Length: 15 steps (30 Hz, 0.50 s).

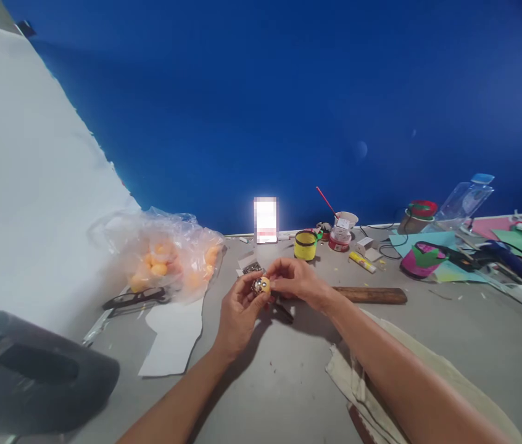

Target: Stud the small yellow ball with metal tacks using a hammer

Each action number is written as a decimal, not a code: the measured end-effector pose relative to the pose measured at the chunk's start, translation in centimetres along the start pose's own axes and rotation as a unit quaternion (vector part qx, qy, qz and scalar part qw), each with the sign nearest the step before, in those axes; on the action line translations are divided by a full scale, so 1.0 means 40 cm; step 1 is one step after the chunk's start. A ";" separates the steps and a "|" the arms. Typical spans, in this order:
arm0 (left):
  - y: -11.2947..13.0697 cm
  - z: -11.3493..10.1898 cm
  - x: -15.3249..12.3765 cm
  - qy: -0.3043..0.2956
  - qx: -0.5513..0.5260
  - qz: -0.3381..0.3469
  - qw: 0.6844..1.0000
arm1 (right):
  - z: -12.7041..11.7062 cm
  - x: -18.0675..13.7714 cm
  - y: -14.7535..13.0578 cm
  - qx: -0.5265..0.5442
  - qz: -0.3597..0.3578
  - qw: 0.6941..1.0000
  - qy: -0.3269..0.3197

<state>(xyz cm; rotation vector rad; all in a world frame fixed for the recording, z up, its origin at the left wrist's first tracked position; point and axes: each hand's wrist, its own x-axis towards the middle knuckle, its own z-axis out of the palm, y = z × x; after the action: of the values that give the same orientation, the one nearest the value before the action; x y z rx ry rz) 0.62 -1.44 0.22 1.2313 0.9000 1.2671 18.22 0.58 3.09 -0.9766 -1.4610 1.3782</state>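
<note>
Between the thumb and fingers of my left hand [239,311] is a small orange ball [264,285], partly covered with dark, shiny bits. My right hand [297,280] is beside the ball, its thumb and fingertips pinched together near the ball's right side. Whether something tiny sits in that pinch is too small to see. Just beyond my left fingers lies a little heap of dark, shiny bits [252,269] on white paper. Below my right fingers rests a short dark object [283,312], partly in shadow.
At left are a plastic bag of orange balls [159,259], eyeglasses [134,299] and white paper [175,339]. A lit phone [265,221] stands behind. A yellow cup [305,245], glue stick [361,262], wooden strip [376,295], cloth [409,351] and pink cup [418,262] lie rightward.
</note>
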 end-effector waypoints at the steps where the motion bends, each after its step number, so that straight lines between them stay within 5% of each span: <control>1: 0.002 -0.002 0.000 -0.003 0.005 -0.005 1.000 | -0.003 0.000 0.001 -0.038 -0.021 0.999 -0.003; 4: 0.006 -0.007 -0.002 -0.009 0.036 -0.013 0.999 | -0.002 0.000 0.004 -0.131 -0.056 0.990 0.013; 10: 0.011 -0.006 -0.008 0.004 0.067 0.022 0.998 | 0.014 0.003 0.015 -0.098 -0.015 0.995 0.016; 15: 0.015 -0.006 -0.007 0.023 0.048 0.013 0.998 | 0.033 0.001 0.031 -0.150 -0.141 0.978 0.036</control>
<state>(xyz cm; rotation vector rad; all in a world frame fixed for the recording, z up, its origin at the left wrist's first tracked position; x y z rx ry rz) 0.25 -1.75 0.74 1.2969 0.9911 1.2910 16.93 0.32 1.85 -0.9483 -1.7099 0.9276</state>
